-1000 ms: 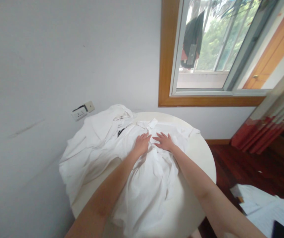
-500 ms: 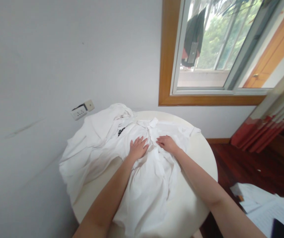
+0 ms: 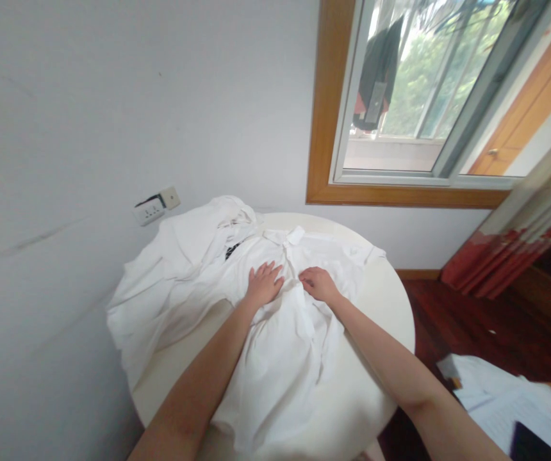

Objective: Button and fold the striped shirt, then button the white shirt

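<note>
A white collared shirt (image 3: 285, 346) lies spread on a round white table (image 3: 386, 301), collar toward the wall. My left hand (image 3: 262, 284) rests flat on the shirt's chest, fingers stretched out and slightly apart. My right hand (image 3: 318, 283) lies just to its right on the shirt's front, fingers curled down onto the cloth near the placket. Whether it pinches any fabric is hidden. A second white garment (image 3: 179, 275) lies bunched at the table's left side and hangs over the edge.
A grey wall with a socket (image 3: 153, 208) stands behind the table. A wood-framed window (image 3: 400, 102) is at the upper right, a red patterned curtain (image 3: 520, 237) beside it. Dark wooden floor lies to the right, with white papers (image 3: 510, 403) at the lower right.
Both hands slid a little toward me down the shirt's front. The right hand's fingers went from stretched flat to curled onto the cloth. The view shifted slightly.
</note>
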A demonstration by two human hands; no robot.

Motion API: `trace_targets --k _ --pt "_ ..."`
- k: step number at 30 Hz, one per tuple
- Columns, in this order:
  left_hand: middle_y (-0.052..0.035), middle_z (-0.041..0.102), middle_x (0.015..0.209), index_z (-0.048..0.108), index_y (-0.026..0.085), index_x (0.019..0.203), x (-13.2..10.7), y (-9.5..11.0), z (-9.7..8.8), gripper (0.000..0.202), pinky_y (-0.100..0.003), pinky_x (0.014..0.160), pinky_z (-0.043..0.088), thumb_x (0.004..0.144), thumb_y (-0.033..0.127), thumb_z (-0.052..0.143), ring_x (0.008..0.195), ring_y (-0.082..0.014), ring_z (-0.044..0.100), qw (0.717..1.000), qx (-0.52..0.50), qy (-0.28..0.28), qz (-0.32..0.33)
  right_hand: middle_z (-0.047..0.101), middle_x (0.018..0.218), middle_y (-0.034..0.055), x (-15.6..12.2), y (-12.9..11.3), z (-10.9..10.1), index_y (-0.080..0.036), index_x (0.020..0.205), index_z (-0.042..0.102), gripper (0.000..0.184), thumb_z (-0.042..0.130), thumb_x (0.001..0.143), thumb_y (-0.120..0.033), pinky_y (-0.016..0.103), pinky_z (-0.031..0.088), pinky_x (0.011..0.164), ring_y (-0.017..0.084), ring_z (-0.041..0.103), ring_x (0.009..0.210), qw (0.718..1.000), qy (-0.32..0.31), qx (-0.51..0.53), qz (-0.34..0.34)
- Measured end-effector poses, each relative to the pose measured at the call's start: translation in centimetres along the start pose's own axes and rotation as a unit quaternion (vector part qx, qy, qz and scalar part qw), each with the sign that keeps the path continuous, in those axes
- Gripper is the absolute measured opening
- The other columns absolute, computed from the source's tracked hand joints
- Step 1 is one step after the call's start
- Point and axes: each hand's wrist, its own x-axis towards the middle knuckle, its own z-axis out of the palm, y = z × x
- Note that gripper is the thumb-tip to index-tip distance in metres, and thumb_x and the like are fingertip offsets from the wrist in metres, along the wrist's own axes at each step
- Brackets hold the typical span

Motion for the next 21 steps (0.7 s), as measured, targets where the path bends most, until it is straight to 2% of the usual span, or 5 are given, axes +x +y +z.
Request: trace_targets --k 6,9,12,16,21 --pt "-0.0011 0.031 0.148 0.038 0.033 0.136 0.1 0.0 0.0 0.048 -0.055 0.108 0.014 0.090 0.048 0.030 0.136 -0.0249 0.024 1.000 0.001 -0.003 -0.005 0.053 0.127 0.0107 -0.6 0.0 -0.6 -0.017 0.089 0.064 0.020 0.046 0.080 -0.019 0.034 0.038 0.098 0.020 0.047 0.119 0.990 0.089 0.054 -0.097" --pt "-0.0011 0.032 0.148 0.039 0.032 0.135 0.1 0.0 0.1 0.048 -0.056 0.107 0.015 0.090 0.048 0.031 0.136 -0.0250 0.024 1.000 -0.002 -0.002 -0.004 0.055 0.127 0.0089 -0.6 0.0 -0.2 -0.017 0.097 0.062 0.026 0.043 0.080 -0.017 0.034 0.036 0.101 0.018 0.045 0.123 0.989 0.051 0.065 -0.123" --pt "-0.0017 0.034 0.147 0.041 0.032 0.134 0.0 0.0 -0.1 0.047 -0.056 0.107 0.016 0.090 0.047 0.033 0.135 -0.0252 0.025 1.000 -0.012 0.006 -0.004 0.060 0.121 0.0077 -0.5 0.1 0.6 -0.019 0.106 0.060 0.030 0.038 0.086 -0.020 0.036 0.037 0.100 0.018 0.050 0.119 0.992 0.002 0.059 -0.108" --pt "-0.0026 0.048 0.137 0.051 0.029 0.126 -0.2 0.6 -1.2 0.040 -0.052 0.108 0.019 0.090 0.040 0.037 0.129 -0.0237 0.036 0.998 -0.059 0.036 0.011 0.063 0.117 0.0062 -0.4 0.1 0.9 -0.020 0.099 0.061 0.028 0.035 0.090 -0.024 0.034 0.038 0.098 0.017 0.052 0.117 0.993 -0.004 0.078 -0.087" --pt "-0.0047 0.065 0.110 0.064 0.022 0.107 -1.0 2.4 -3.2 0.038 -0.035 0.099 0.037 0.092 0.039 0.033 0.106 -0.0184 0.055 0.973 -0.191 0.032 0.121 0.067 0.098 0.0051 -0.2 0.3 0.8 -0.020 0.089 0.058 0.026 0.034 0.092 -0.027 0.028 0.043 0.083 0.016 0.060 0.095 0.992 0.022 0.113 -0.049"
